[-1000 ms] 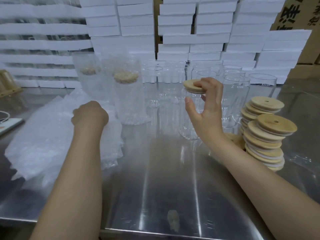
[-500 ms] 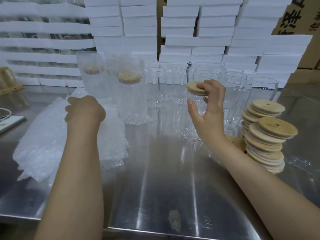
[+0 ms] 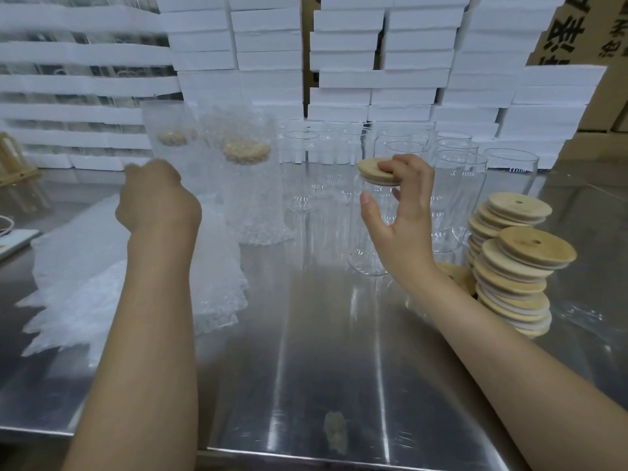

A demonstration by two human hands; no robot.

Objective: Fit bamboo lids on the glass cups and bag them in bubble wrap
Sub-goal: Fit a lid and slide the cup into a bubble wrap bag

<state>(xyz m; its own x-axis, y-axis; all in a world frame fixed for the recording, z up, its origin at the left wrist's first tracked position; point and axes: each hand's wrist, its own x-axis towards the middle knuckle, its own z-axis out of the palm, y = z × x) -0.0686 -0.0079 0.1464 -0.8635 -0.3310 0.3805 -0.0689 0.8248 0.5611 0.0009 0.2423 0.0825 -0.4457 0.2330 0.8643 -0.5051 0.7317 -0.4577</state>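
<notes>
A wall of stacked white boxes [image 3: 343,62] stands behind the steel worktop [image 3: 306,351]. On the left of it lies a loose pile of bubble wrap [image 3: 78,266]. A cluster of empty glass cups [image 3: 455,185] stands at the back, with two bagged cups [image 3: 251,198] upright to their left, each lidded inside its wrap. Two leaning stacks of bamboo lids [image 3: 513,273] sit at the right. The left hand [image 3: 158,198] is above the wrap, knuckles up and fingers curled under; whether it grips anything cannot be told. The right hand [image 3: 404,226] curls its fingers over a lid [image 3: 372,171] lying tilted on the front cup [image 3: 370,253], thumb stretched out beside the glass.
</notes>
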